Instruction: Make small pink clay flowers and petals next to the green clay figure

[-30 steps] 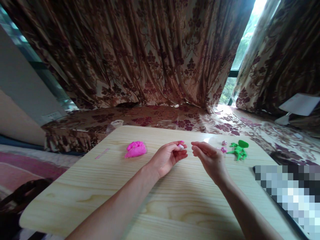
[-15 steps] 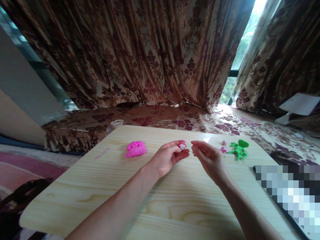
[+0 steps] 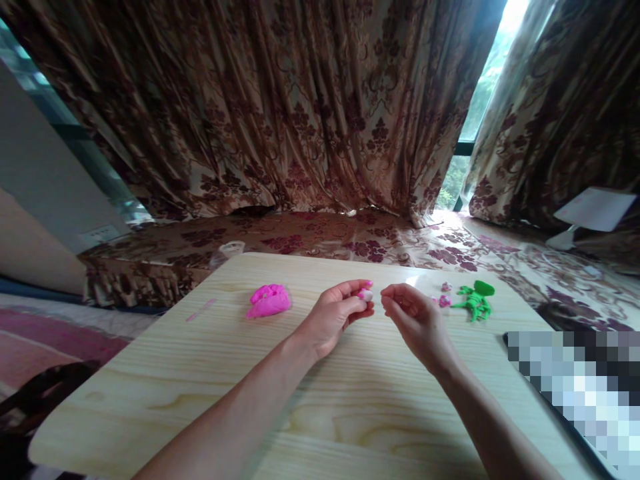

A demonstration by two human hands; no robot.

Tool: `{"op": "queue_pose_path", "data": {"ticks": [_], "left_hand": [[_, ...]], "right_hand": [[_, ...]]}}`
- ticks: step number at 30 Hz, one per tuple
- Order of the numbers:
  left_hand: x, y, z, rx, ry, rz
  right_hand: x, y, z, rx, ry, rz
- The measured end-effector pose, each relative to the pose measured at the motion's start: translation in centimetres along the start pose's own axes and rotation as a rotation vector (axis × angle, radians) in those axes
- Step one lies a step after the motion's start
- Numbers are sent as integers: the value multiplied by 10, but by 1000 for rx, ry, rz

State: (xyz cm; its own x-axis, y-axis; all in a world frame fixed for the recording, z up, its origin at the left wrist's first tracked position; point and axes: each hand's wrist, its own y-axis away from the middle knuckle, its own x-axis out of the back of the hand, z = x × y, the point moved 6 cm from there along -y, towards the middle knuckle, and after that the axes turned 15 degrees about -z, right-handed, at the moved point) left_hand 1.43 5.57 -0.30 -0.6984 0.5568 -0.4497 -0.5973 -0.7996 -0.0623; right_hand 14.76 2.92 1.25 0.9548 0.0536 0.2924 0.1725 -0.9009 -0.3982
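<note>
My left hand (image 3: 336,315) is closed in a pinch on a small pink-and-white clay piece (image 3: 367,294) above the middle of the table. Just to its right, my right hand (image 3: 413,316) has thumb and forefinger pressed together; anything between them is too small to make out. A slight gap separates the two hands. Beyond the right hand lie small pink-and-white clay flowers (image 3: 445,301) and a green clay figure (image 3: 475,303) with thin branching parts. A lump of bright pink clay (image 3: 270,302) rests to the left of my left hand.
The pale wood-grain table (image 3: 165,373) stands before a ledge with patterned cloth (image 3: 315,233). A thin pink stick (image 3: 201,309) lies at its left. A clear cup (image 3: 229,251) is behind the far edge; a blurred-out dark-edged device (image 3: 565,393) sits at right, a white lamp (image 3: 595,208) beyond.
The view has shifted slightly. My left fingers have turned the pink-and-white piece a little, showing more of its white part. Both hands stay close together in nearly the same place.
</note>
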Motion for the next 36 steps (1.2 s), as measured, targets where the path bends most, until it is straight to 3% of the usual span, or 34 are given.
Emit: {"op": "queue_pose_path", "data": {"ticks": [13, 21, 27, 36], "left_hand": [[2, -1, 4, -89, -353, 48], [-1, -2, 2, -107, -482, 31], [-3, -2, 0, -115, -456, 8], [-4, 0, 0, -40, -192, 14]], "right_hand": [[-4, 0, -1, 22, 57, -3], [-3, 2, -9, 136, 237, 36], [-5, 5, -20, 223, 375, 31], [-9, 8, -29, 263, 424, -1]]}}
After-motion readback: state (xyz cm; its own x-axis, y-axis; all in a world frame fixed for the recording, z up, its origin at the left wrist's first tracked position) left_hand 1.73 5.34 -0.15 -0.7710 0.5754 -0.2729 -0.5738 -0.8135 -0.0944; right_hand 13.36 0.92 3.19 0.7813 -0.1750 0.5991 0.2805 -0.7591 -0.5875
